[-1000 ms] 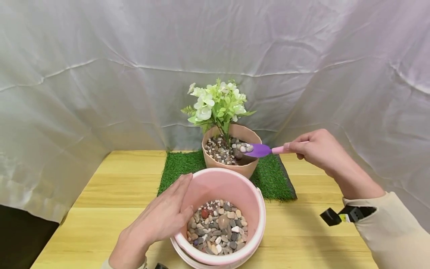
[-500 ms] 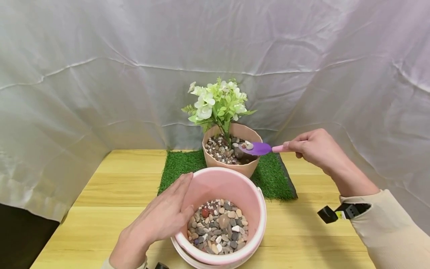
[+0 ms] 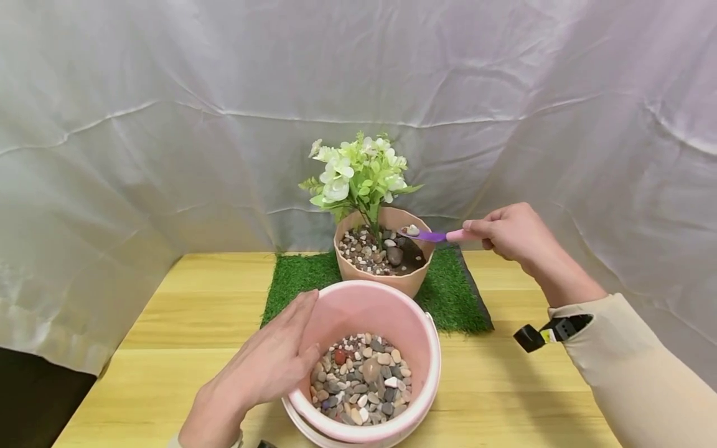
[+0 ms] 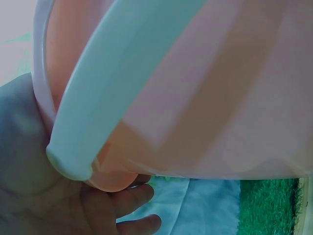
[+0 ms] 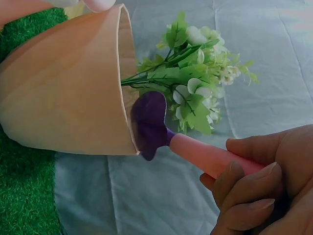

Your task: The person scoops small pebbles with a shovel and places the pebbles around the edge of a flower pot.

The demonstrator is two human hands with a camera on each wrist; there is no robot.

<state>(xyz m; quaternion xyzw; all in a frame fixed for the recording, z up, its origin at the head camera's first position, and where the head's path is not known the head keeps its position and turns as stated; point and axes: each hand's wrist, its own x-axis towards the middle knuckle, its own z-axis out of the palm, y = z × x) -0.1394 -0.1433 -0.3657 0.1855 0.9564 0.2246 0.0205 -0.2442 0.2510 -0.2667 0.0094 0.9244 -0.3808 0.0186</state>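
Observation:
In the head view my right hand [image 3: 506,230] grips the pink handle of a small garden trowel [image 3: 434,236] with a purple blade. A few pebbles [image 3: 411,230] lie at the blade's tip, over the right side of a peach flowerpot [image 3: 383,283]. White flowers with green leaves [image 3: 361,171] stand in the pot among pebbles, with dark soil bare at the right. My left hand [image 3: 269,354] rests on the left rim of a pink bucket [image 3: 431,386] of pebbles, its fingers fairly straight. The left wrist view shows the palm by the bucket's white handle [image 4: 112,83].
A green artificial-grass mat [image 3: 459,305] lies under the pot, on a light wooden table [image 3: 185,323]. Pale cloth [image 3: 224,162] hangs behind and at both sides. The bucket stands close in front of the pot.
My right hand has risen slightly and shifted left, and the trowel's blade now appears edge-on. Fewer pebbles lie on it; some have dropped into the pot. The left hand stays put.

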